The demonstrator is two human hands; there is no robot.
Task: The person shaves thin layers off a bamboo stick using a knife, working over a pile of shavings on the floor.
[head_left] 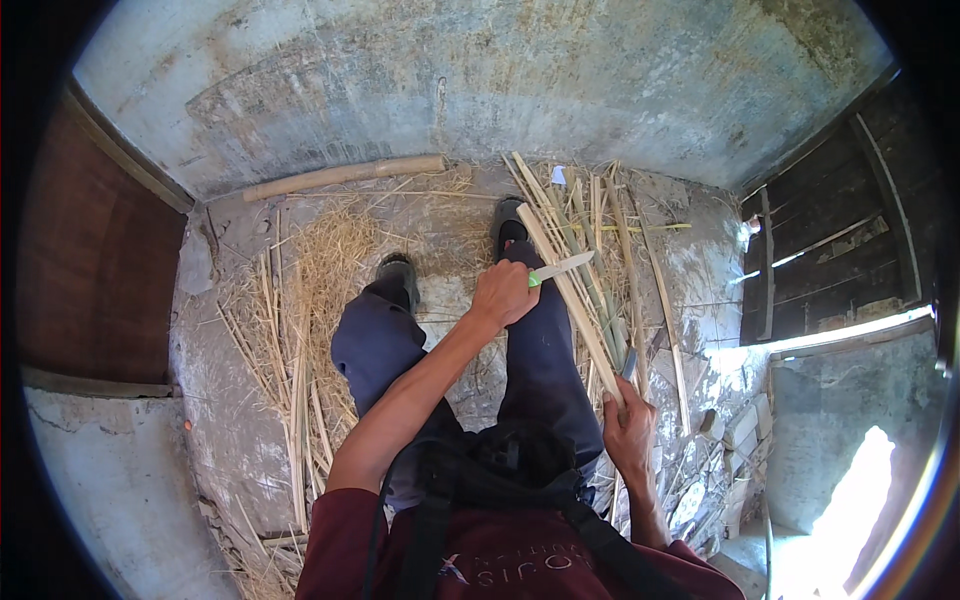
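My left hand [505, 292] is closed around the green handle of a knife [565, 266]. Its pale blade reaches rightward across a long bamboo strip [568, 288], over my right leg; whether blade and strip touch, I cannot tell. Lower down, the fingers of my right hand [630, 428] grip the near end of that strip, which slants up and left past my right shoe. By those fingers shows a small bluish-grey piece [629, 362] that I cannot make out. More bamboo strips [607, 300] lie on the floor just right of the held one.
A thick bamboo pole [345, 176] lies along the far wall [440, 110]. Pale shavings [335, 250] and several thin strips [297, 430] cover the floor at left. Broken rubble [740, 440] sits at right, near a dark slatted wooden panel [830, 250]. A brown board [100, 260] stands at left.
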